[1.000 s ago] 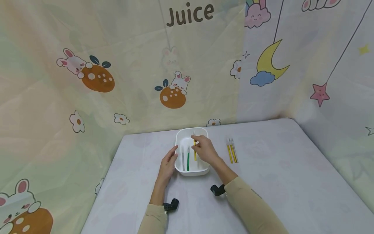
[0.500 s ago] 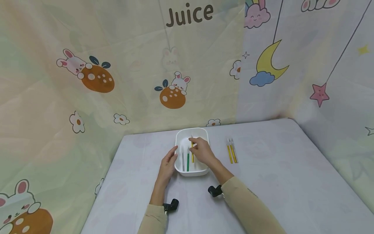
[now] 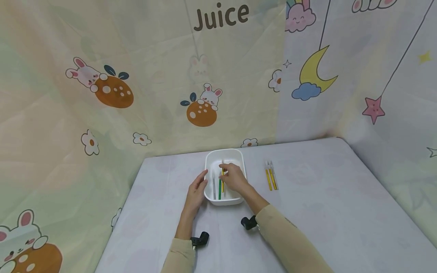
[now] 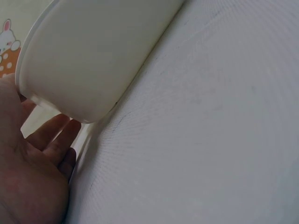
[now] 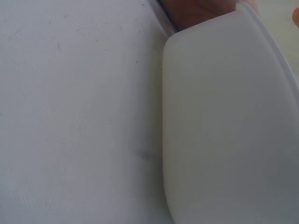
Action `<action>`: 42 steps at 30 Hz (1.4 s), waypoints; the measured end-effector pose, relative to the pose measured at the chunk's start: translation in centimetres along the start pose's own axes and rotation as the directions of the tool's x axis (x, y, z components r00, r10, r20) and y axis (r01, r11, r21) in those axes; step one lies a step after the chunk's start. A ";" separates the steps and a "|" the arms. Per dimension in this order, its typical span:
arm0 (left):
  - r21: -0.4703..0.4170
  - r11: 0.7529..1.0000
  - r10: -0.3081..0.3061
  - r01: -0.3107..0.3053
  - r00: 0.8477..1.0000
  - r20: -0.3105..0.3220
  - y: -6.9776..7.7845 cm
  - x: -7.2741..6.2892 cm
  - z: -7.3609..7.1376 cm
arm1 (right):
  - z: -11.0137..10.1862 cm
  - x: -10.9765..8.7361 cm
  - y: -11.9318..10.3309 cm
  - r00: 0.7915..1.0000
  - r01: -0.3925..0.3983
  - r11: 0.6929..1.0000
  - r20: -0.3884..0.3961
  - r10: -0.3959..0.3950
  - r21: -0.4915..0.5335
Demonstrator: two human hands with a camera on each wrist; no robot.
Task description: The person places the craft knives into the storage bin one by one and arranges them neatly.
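A white plastic tray (image 3: pixel 224 203) stands on the cloth-covered table. My right hand (image 3: pixel 235 178) reaches over its right side and pinches a thin yellow pen (image 3: pixel 223 185) near the upper part, pale end away from me. Just left of that pen lies a green pen (image 3: pixel 220 189), and further left a grey-silver pen (image 3: pixel 214 189). My left hand (image 3: pixel 196 192) rests against the tray's left side, its fingers fairly straight, fingertips at the rim. In the left wrist view, the left hand's fingers (image 4: pixel 58 137) touch the tray's outer wall (image 4: pixel 93 56). The right wrist view shows mostly tray wall (image 5: pixel 229 121).
Several thin pens (image 3: pixel 271 178), yellow and silver with pale ends, lie side by side on the table (image 3: pixel 307 212) to the right of the tray. A printed cloth backdrop (image 3: pixel 157 94) rises behind the table's far edge.
My right hand has moved left and slightly towards me inside the tray, bringing the yellow pen close beside the green one. The left hand and the tray have stayed put.
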State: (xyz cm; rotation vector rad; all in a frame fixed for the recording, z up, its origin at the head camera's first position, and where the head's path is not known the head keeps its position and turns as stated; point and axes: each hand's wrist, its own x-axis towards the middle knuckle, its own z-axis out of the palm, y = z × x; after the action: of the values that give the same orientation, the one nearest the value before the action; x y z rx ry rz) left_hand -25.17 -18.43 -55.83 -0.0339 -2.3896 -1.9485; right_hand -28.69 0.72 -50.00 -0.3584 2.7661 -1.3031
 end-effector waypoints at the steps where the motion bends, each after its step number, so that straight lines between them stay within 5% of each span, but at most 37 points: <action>1: 0.003 1.000 0.001 -0.001 1.000 -0.001 0.0 0.0 0.0 | 0.0 0.0 0.0 1.000 0.000 1.000 0.003 0.000 -0.006; 19: -0.011 1.000 -0.002 0.002 1.000 -0.002 0.3 -0.2 -0.1 | 0.6 -0.3 -0.1 0.988 -0.077 0.995 0.128 0.084 -0.064; 42: -0.014 1.000 -0.012 0.012 1.000 -0.006 0.4 -0.3 -0.1 | 0.9 -0.4 -0.2 0.981 -0.085 0.993 0.168 0.098 -0.086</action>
State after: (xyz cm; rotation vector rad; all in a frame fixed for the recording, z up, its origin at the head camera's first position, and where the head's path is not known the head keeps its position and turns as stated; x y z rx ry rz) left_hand -24.84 -18.43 -55.39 -0.0138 -2.3780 -1.9672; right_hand -28.14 0.06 -50.45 -0.3268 2.6602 -1.0904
